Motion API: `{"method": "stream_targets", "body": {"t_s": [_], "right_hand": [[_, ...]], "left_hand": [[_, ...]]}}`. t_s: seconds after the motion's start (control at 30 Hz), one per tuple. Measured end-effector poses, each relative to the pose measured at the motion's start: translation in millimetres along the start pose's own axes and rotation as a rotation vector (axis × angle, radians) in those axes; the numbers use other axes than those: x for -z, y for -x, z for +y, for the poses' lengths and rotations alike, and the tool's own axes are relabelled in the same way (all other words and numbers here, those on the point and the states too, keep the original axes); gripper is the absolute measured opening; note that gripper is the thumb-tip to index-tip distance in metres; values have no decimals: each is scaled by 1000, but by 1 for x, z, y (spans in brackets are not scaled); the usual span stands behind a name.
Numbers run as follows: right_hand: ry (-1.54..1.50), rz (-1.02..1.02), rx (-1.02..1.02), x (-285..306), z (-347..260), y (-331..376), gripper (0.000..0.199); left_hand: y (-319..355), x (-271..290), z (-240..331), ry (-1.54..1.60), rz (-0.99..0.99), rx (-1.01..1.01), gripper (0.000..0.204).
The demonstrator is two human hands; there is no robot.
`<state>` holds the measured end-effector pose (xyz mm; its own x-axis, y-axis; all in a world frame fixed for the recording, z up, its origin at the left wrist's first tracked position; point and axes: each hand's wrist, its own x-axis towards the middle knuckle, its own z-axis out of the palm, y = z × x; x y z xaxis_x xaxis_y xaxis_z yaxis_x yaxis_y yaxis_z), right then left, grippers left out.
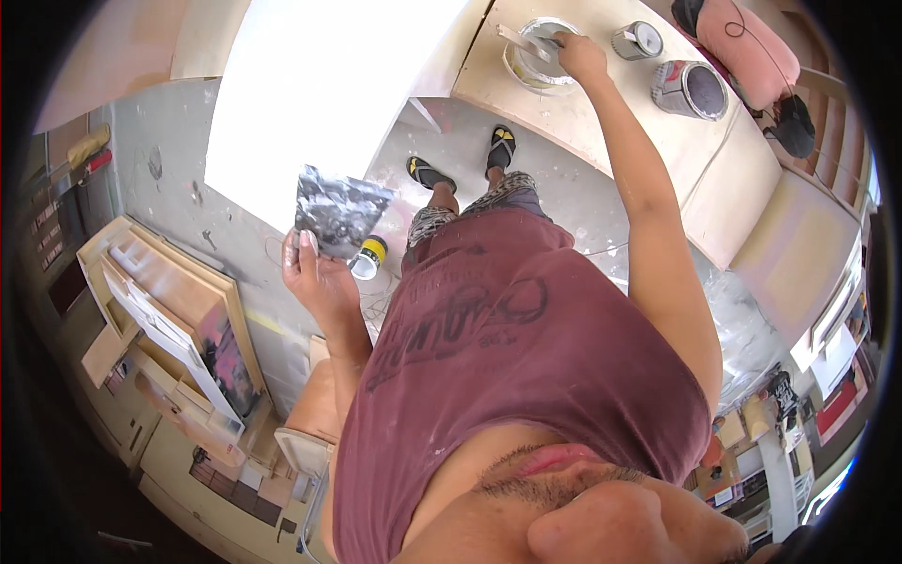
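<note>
My left hand (319,277) pinches the lower edge of a square plate (340,209) smeared with dark grey and white. Beside that hand, on the right, is a small white can (367,261) with a black and yellow band. My right arm reaches forward to a round white bucket (539,77) on the wooden table. At its rim my right hand (583,58) has its fingers closed on a flat grey tool (552,42), mostly hidden by the fingers. A light flat stick (522,43) lies across the bucket's opening, next to the tool.
A small paint can (638,40) and a larger, stained one (692,90) stand right of the bucket on the wooden table (601,132). A large white panel (301,85) is ahead on the left. Framed boards (178,310) lean at left. A pink bundle (747,47) lies far right.
</note>
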<state>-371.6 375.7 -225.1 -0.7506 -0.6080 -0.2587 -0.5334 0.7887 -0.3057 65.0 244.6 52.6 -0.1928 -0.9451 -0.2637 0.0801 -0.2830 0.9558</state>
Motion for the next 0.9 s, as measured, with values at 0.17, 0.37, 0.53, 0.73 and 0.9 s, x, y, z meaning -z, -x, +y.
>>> {"method": "stream_targets", "body": {"t_s": [0.17, 0.37, 0.53, 0.73, 0.9], "right_hand": [[144, -121, -46, -50, 12, -40, 31], [337, -264, 97, -69, 4, -50, 26], [78, -95, -32, -7, -11, -22, 28], [-502, 59, -30, 84, 15, 37, 32], [-1104, 194, -83, 190, -20, 105, 29]], "left_hand": [[18, -3, 2, -18, 51, 87, 17], [24, -6, 6, -13, 84, 115, 21], [21, -7, 4, -24, 69, 114, 25], [5, -53, -3, 25, -67, 199, 26], [-5, -120, -21, 52, -339, 203, 24]]}}
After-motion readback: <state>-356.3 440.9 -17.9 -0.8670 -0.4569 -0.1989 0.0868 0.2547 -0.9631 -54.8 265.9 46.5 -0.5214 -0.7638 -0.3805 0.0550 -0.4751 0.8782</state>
